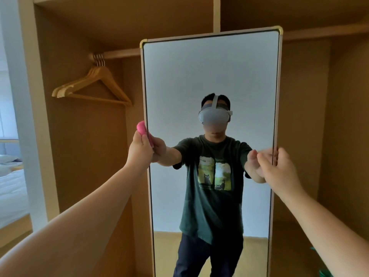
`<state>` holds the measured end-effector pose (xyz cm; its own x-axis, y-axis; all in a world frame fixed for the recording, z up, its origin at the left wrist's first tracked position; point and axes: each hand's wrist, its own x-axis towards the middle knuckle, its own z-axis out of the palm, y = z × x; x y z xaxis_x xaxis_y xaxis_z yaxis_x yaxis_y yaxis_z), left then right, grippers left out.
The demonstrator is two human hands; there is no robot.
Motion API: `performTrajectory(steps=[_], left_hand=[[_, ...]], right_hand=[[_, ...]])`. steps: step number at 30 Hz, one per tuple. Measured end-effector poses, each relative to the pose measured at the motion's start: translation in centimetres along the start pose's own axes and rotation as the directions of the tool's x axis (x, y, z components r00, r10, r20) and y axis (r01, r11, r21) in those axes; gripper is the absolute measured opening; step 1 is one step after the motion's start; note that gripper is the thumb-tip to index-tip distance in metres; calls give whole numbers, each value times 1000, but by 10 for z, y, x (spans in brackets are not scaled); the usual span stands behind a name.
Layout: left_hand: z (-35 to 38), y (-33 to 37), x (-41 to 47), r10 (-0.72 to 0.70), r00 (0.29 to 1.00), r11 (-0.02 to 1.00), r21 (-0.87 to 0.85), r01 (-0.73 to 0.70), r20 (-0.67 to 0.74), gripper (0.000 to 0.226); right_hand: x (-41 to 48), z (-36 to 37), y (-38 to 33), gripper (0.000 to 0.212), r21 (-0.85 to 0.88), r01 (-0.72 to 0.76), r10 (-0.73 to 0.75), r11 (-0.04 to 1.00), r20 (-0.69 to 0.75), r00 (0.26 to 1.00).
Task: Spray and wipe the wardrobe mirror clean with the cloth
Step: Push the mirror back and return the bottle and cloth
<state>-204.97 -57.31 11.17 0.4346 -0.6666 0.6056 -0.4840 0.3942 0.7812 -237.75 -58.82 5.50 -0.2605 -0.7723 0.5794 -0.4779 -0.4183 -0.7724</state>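
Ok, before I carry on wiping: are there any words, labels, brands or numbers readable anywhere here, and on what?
No text can be read in this view.
T-shirt print, reflected in the mirror: cat pictures; any lettering beneath them is too small and blurred to read.
On the pink cloth, wooden hangers and headset: no markings visible.

That bright pink cloth (141, 126) is mostly buried in the left hand (139, 150), with just a rounded end poking out. The tall pale-framed wardrobe mirror (209, 76) runs off the bottom edge. The right hand (279, 170) grips its right side, fingers partly behind the frame. A green thing (324, 273) low right is cropped and half behind the arm, so no idea what it is. The white bed (12, 188) is cut off on the left.
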Motion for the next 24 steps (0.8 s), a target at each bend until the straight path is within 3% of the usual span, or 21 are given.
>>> performTrajectory(steps=[7, 11, 15, 21, 24], left_hand=[[4, -19, -10, -72, 997, 997, 13, 72, 5, 36], [8, -26, -20, -119, 993, 992, -28, 120, 9, 39], [8, -34, -27, -168, 986, 985, -34, 168, 25, 44], [6, -43, -40, -141, 988, 990, 13, 141, 56, 40], [6, -46, -50, -117, 991, 993, 17, 116, 58, 36]], right_hand=[[-16, 3, 19, 71, 7, -2, 1, 1000, 34, 999], [-24, 8, 29, 48, 22, -6, 5, 1000, 42, 999], [-33, 11, 34, 42, -1, -4, 4, 1000, 39, 999], [-41, 8, 46, 69, -52, -43, 46, 998, 57, 997], [-46, 6, 54, 62, -61, -65, 69, 996, 74, 995]])
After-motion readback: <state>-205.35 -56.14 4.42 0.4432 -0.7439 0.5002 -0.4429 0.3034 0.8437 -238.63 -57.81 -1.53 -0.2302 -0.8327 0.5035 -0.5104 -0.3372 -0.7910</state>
